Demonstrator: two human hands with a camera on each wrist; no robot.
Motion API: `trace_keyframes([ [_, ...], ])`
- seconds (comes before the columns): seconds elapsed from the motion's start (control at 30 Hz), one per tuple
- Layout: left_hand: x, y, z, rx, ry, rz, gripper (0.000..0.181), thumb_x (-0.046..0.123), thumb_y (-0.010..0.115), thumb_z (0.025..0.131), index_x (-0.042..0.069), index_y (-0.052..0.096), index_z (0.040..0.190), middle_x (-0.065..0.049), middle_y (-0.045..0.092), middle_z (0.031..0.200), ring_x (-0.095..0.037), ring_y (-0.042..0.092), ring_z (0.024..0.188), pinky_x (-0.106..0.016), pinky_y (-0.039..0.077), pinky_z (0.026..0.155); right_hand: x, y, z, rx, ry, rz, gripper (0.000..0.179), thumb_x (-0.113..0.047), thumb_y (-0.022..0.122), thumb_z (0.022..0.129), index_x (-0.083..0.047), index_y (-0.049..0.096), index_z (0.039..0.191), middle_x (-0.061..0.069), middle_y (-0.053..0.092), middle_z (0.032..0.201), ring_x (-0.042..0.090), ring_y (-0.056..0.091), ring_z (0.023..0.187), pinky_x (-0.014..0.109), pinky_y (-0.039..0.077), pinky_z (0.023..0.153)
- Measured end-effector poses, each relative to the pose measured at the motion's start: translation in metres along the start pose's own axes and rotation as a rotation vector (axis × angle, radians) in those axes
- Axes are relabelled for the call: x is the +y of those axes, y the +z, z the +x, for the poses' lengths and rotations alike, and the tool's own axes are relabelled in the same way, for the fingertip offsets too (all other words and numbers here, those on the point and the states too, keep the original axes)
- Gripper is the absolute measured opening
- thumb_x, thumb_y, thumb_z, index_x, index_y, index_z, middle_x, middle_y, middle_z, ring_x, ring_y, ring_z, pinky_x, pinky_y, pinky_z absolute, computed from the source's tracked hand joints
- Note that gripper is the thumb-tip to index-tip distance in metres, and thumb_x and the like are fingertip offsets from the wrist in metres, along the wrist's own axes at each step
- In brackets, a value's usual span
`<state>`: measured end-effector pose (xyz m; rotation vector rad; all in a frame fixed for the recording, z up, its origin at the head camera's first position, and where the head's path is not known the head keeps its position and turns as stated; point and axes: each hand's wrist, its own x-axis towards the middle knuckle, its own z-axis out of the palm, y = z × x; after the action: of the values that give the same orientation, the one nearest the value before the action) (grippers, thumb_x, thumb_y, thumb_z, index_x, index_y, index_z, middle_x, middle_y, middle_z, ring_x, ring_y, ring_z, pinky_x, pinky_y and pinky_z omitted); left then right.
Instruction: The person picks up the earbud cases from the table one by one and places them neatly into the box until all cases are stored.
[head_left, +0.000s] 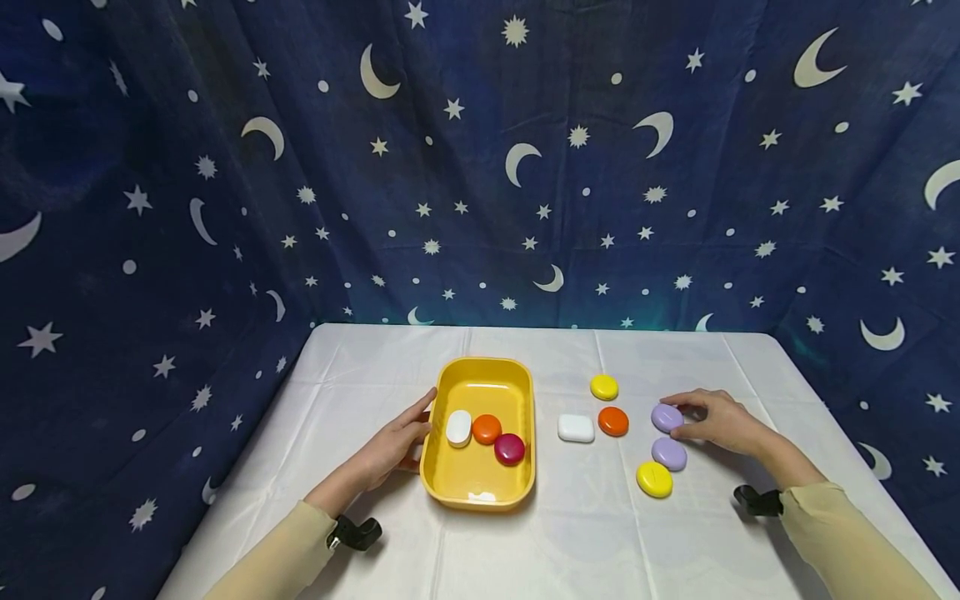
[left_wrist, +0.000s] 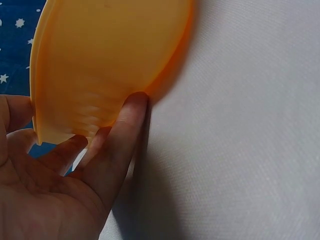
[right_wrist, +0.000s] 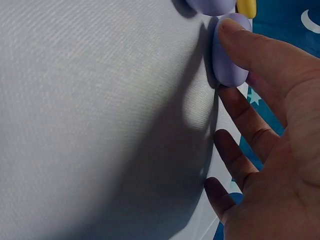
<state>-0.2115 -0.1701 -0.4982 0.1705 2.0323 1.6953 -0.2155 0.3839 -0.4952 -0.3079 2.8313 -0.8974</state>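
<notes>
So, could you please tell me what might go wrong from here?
The far purple piece could slip from the right hand, since its surface looks smooth and rounded. That hand might also knock the near purple piece, which lies close by. The left hand, against the tray, might jolt the pieces inside.

Table: Surface and Load

The table carries a white cover with visible fold creases; its far corners are rounded. A yellow tray stands upright, left of the loose pieces. Right of the tray lies a white block, followed by an orange disc. A far yellow disc lies beyond both. Further right, a near lilac piece lies just beside a near yellow disc. A far lilac piece, pinched by the right hand, is positioned beyond.
</notes>
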Motion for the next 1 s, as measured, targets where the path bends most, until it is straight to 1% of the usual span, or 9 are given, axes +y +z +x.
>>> trace_keyframes([
  [0.13, 0.001, 0.001, -0.001, 0.004, -0.003, 0.002, 0.063, 0.024, 0.049, 0.107, 0.036, 0.025, 0.164, -0.019, 0.036, 0.159, -0.029, 0.063, 0.11, -0.039, 0.06, 0.074, -0.002, -0.003, 0.0, -0.005, 0.01, 0.028, 0.062, -0.034, 0.085, 0.084, -0.004, 0.065, 0.135, 0.019, 0.066, 0.126, 0.04, 0.056, 0.116, 0.068, 0.042, 0.099],
  [0.2, 0.001, 0.001, -0.001, 0.004, -0.003, 0.004, 0.063, 0.024, 0.049, 0.107, 0.036, 0.025, 0.164, -0.019, 0.036, 0.16, -0.029, 0.063, 0.109, -0.039, 0.06, 0.074, -0.004, -0.006, 0.0, 0.004, 0.02, 0.033, 0.063, -0.034, 0.084, 0.084, -0.005, 0.064, 0.136, 0.018, 0.065, 0.125, 0.041, 0.055, 0.117, 0.069, 0.041, 0.1],
  [0.37, 0.0, 0.001, -0.002, -0.002, 0.0, -0.001, 0.064, 0.024, 0.049, 0.107, 0.036, 0.024, 0.164, -0.019, 0.036, 0.16, -0.029, 0.063, 0.107, -0.04, 0.06, 0.075, -0.012, -0.014, 0.002, 0.028, 0.013, 0.008, 0.062, -0.033, 0.083, 0.086, -0.008, 0.063, 0.139, 0.019, 0.064, 0.126, 0.046, 0.047, 0.123, 0.075, 0.034, 0.099],
  [0.43, 0.0, 0.0, -0.002, -0.004, 0.003, -0.003, 0.064, 0.024, 0.049, 0.107, 0.036, 0.024, 0.164, -0.019, 0.036, 0.16, -0.029, 0.063, 0.107, -0.04, 0.06, 0.075, -0.017, -0.016, 0.004, 0.04, 0.004, -0.008, 0.062, -0.034, 0.083, 0.086, -0.009, 0.063, 0.139, 0.019, 0.064, 0.126, 0.046, 0.045, 0.123, 0.074, 0.033, 0.099],
  [0.53, 0.0, 0.0, -0.002, -0.005, 0.005, -0.002, 0.064, 0.024, 0.049, 0.107, 0.036, 0.024, 0.164, -0.019, 0.036, 0.159, -0.029, 0.063, 0.108, -0.04, 0.06, 0.075, -0.028, -0.019, 0.006, 0.053, -0.008, -0.007, 0.061, -0.033, 0.083, 0.086, -0.011, 0.064, 0.139, 0.018, 0.064, 0.125, 0.045, 0.042, 0.123, 0.071, 0.033, 0.098],
  [0.67, 0.0, 0.0, -0.002, -0.003, 0.0, -0.004, 0.063, 0.025, 0.049, 0.107, 0.036, 0.024, 0.164, -0.018, 0.037, 0.159, -0.029, 0.063, 0.109, -0.04, 0.06, 0.075, -0.045, -0.02, 0.01, 0.06, -0.031, 0.01, 0.059, -0.034, 0.083, 0.086, -0.014, 0.065, 0.139, 0.013, 0.065, 0.124, 0.042, 0.04, 0.123, 0.066, 0.036, 0.097],
  [0.83, 0.001, -0.001, -0.002, -0.002, -0.008, -0.006, 0.063, 0.026, 0.05, 0.107, 0.038, 0.024, 0.164, -0.018, 0.036, 0.16, -0.029, 0.063, 0.11, -0.039, 0.06, 0.076, -0.068, -0.016, 0.019, 0.063, -0.101, 0.028, 0.056, -0.034, 0.084, 0.086, -0.017, 0.067, 0.137, 0.006, 0.066, 0.121, 0.036, 0.041, 0.122, 0.058, 0.038, 0.095],
  [1.0, 0.002, 0.0, -0.001, 0.002, -0.009, -0.002, 0.063, 0.025, 0.049, 0.107, 0.038, 0.024, 0.163, -0.018, 0.036, 0.16, -0.028, 0.063, 0.111, -0.039, 0.06, 0.075, -0.094, -0.01, 0.03, 0.05, -0.175, 0.025, 0.054, -0.032, 0.084, 0.086, -0.019, 0.068, 0.136, 0.001, 0.067, 0.118, 0.032, 0.041, 0.122, 0.058, 0.039, 0.096],
])
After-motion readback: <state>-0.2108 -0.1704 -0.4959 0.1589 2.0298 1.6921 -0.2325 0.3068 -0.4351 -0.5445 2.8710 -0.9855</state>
